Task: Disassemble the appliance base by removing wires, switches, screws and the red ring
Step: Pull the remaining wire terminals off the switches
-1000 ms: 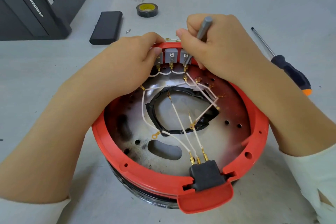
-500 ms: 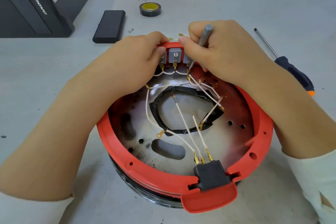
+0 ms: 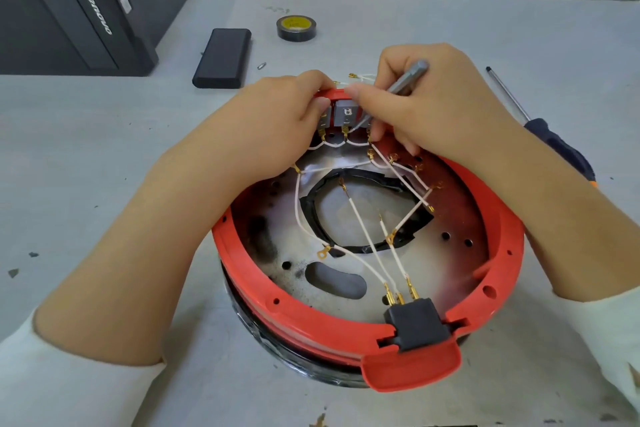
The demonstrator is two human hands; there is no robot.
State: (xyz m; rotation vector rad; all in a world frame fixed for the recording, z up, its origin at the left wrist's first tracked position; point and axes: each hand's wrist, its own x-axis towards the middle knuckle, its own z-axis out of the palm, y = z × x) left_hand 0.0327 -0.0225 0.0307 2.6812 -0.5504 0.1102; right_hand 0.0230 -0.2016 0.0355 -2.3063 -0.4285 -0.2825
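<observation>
The round appliance base (image 3: 363,253) sits upside down near the front edge of a grey table (image 3: 104,166), its red ring (image 3: 284,308) rimming a scorched metal plate crossed by white wires (image 3: 363,229) that run to a black connector block (image 3: 417,324) at the near side. At the far rim a row of grey switches (image 3: 344,116) is partly hidden behind both hands. The left hand (image 3: 277,121) curls over the ring's far edge, its fingertips pinching the leftmost switch. The right hand (image 3: 426,104) grips a slim metal driver bit (image 3: 403,80) pen-fashion, the tip angled down at the switches; its fingers cover the rightmost one. Around the base lie a blue-handled screwdriver (image 3: 557,149) to the right, a roll of black tape (image 3: 296,28), a flat black box (image 3: 223,57) and a loose screw (image 3: 262,65) beyond, and a black computer tower (image 3: 86,7) far left.
</observation>
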